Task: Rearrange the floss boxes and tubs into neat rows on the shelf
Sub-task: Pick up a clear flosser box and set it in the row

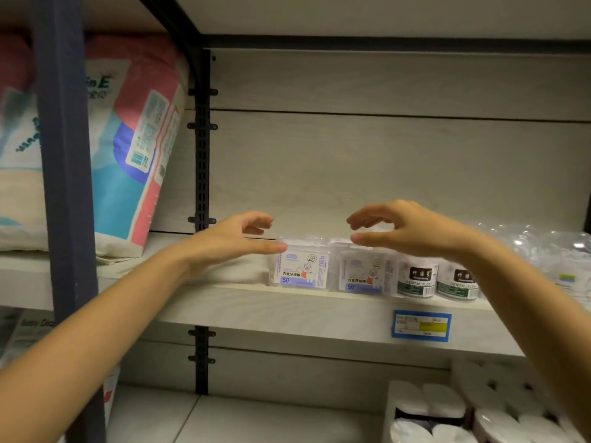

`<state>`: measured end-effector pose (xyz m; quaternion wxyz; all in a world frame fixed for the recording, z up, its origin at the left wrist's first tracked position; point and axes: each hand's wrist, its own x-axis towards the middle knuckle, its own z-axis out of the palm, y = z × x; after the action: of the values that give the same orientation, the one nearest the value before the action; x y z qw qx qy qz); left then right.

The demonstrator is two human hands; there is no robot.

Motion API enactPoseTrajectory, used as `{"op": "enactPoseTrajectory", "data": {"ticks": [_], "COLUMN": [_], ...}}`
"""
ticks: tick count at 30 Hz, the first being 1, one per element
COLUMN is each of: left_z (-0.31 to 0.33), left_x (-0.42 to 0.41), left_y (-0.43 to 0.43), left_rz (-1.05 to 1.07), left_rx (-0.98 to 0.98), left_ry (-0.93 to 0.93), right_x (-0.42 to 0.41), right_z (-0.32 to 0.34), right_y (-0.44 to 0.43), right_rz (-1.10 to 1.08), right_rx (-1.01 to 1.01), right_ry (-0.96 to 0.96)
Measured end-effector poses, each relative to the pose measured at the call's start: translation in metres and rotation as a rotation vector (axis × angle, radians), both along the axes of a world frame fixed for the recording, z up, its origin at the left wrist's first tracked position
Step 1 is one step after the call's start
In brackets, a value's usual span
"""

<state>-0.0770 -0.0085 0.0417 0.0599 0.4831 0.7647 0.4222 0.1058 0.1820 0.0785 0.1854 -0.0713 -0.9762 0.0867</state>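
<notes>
Two clear floss boxes with white and blue labels, one [302,266] on the left and one [363,273] beside it, stand at the front of the pale shelf [256,305]. To their right stand two round floss tubs, the first [415,279] touching the second [455,281], both with dark green labels. My left hand [230,239] hovers just left of the boxes, fingers apart, thumb tip at the left box's top corner. Above the right box, my right hand [406,228] is curled open and holds nothing.
Clear plastic packs [556,254] lie at the shelf's far right. A big pink and blue bag [137,148] leans on the neighbouring shelf to the left, behind a dark upright post [64,155]. A blue price tag [421,324] sits on the shelf edge. Paper rolls [463,407] fill the shelf below.
</notes>
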Motion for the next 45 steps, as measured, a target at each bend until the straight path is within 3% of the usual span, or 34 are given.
{"op": "enactPoseTrajectory", "data": {"ticks": [3, 7, 10, 18, 24, 45], "left_z": [0.014, 0.015, 0.014, 0.008, 0.004, -0.003], "left_x": [-0.016, -0.036, -0.045, -0.051, -0.055, -0.041], "left_y": [0.009, 0.026, 0.03, 0.027, 0.03, 0.014], "left_rz": [-0.089, -0.197, -0.258, -0.244, -0.272, -0.282], "left_rx": [-0.179, -0.335, -0.371, -0.409, -0.382, -0.303], "left_ry": [-0.069, -0.169, -0.215, -0.118, -0.184, -0.111], "right_x": [-0.029, -0.073, -0.094, -0.092, -0.084, -0.074], "right_z": [0.018, 0.021, 0.017, 0.023, 0.033, 0.033], "right_y": [-0.007, -0.012, -0.012, -0.013, -0.015, -0.03], "right_rz": [-0.004, -0.102, -0.157, -0.147, -0.117, -0.071], "right_rx": [-0.115, -0.097, -0.08, -0.09, 0.008, 0.087], "right_ry": [-0.205, -0.349, -0.419, -0.505, -0.669, -0.617]}}
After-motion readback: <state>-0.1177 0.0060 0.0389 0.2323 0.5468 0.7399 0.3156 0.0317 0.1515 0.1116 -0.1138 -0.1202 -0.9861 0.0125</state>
